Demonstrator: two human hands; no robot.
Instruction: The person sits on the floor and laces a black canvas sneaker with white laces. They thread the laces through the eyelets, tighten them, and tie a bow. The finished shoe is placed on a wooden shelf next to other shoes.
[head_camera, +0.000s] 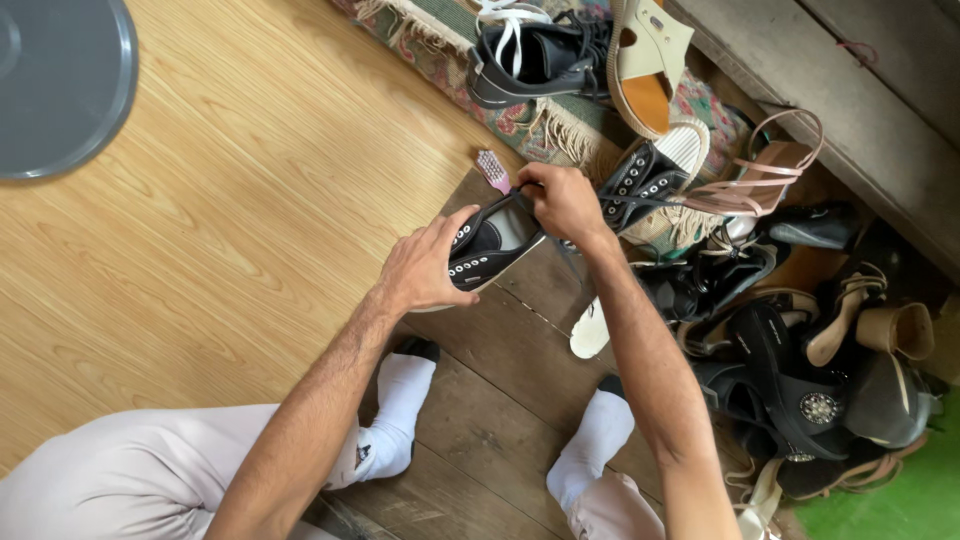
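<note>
Pale wood-grain flooring (220, 220) is filling the left of the view, and darker worn planks (500, 400) are running beneath the seated person, whose two white-socked feet (400, 410) are resting on them. One round grey lid-like disc (55, 80) is lying at the top left corner. One patterned rug (440, 40) with a cream fringe is lying along the top, carrying one black lace-up shoe (530, 65) and one cream wedge sandal (650, 60). A heap of dark sandals and heels (800, 350) is crowding the right side, too tangled for counting; one pink strappy sandal (770, 170) and a second black sneaker (640, 185) are sitting at its upper edge. Between both hands, over the dark planks, one black canvas sneaker (490, 245) with white eyelets and a white sole is being held. The left hand (425, 270) is wrapping around its side, fingers curled. The right hand (565, 200) is closing on the tongue and lace at the shoe's opening. One small pink brush (492, 168) is lying just beyond the sneaker
</note>
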